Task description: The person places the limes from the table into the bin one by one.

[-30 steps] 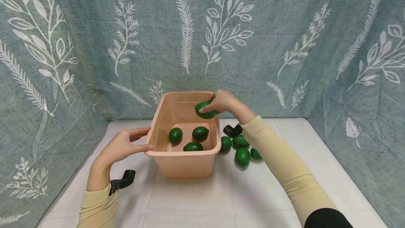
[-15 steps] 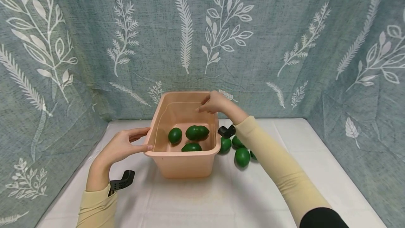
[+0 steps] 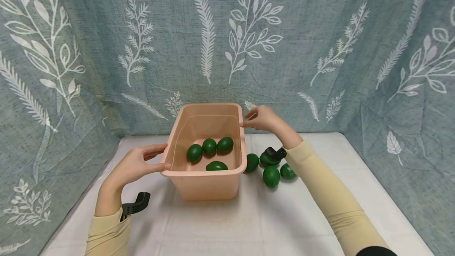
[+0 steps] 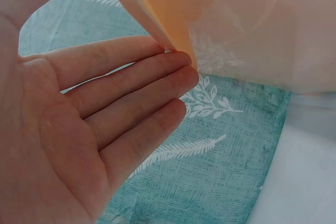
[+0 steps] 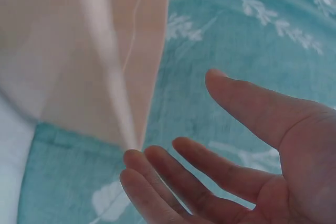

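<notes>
Green oval fruits [image 3: 194, 153] sit four inside, four outside the peach plastic tub [image 3: 209, 187], right hand [image 3: 262, 118] loose, empty, left hand [image 3: 136, 164] wide against it

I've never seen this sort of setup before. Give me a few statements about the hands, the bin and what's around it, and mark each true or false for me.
1. The left hand touches the rim of the peach plastic bin. True.
2. The right hand grips a fruit. False: it holds nothing and is beside the bin's right rim.
3. Four green oval fruits are visible inside the bin. True.
4. Every fruit is in the bin. False: others sit on the white table covering, right of it.
5. The fabric backdrop has white leaf patterns. True.
</notes>
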Action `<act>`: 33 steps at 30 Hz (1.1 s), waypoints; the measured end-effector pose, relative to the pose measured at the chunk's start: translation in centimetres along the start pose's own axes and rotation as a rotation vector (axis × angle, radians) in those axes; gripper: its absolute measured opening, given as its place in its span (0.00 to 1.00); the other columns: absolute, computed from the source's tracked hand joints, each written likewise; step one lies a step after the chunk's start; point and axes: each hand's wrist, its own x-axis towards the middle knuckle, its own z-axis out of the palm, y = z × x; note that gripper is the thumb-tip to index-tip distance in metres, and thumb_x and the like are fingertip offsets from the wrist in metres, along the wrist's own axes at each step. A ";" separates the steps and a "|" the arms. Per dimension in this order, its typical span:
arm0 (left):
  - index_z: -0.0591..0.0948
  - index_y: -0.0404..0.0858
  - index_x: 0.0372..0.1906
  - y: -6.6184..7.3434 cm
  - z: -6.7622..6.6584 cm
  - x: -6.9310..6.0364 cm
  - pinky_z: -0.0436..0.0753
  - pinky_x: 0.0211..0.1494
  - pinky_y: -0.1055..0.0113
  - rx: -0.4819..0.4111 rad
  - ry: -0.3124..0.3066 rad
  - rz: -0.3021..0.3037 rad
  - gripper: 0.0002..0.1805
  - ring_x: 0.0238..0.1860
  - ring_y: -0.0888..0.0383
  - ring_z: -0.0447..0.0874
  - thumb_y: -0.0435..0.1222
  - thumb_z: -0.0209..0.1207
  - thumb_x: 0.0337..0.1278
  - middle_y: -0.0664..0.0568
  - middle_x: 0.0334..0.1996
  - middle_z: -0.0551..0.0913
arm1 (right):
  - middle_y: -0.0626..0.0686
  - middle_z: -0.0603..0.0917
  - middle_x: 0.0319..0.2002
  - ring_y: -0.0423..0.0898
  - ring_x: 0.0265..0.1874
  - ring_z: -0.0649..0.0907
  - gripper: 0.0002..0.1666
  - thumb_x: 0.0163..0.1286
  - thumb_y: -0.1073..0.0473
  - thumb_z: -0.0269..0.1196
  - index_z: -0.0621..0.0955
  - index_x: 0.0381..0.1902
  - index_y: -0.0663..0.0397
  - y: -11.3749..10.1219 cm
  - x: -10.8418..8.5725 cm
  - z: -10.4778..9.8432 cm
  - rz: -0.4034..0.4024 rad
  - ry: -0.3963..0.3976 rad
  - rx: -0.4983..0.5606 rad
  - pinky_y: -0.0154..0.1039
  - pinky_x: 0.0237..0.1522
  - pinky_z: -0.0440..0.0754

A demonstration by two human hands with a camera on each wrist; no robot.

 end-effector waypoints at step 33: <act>0.72 0.40 0.65 0.0 0.0 0.0 0.74 0.65 0.48 0.035 0.008 0.011 0.39 0.65 0.41 0.70 0.53 0.67 0.49 0.46 0.62 0.75 | 0.68 0.79 0.53 0.61 0.46 0.83 0.37 0.63 0.44 0.64 0.73 0.60 0.67 16.7 -4.9 2.5 0.224 0.030 0.024 0.52 0.48 0.84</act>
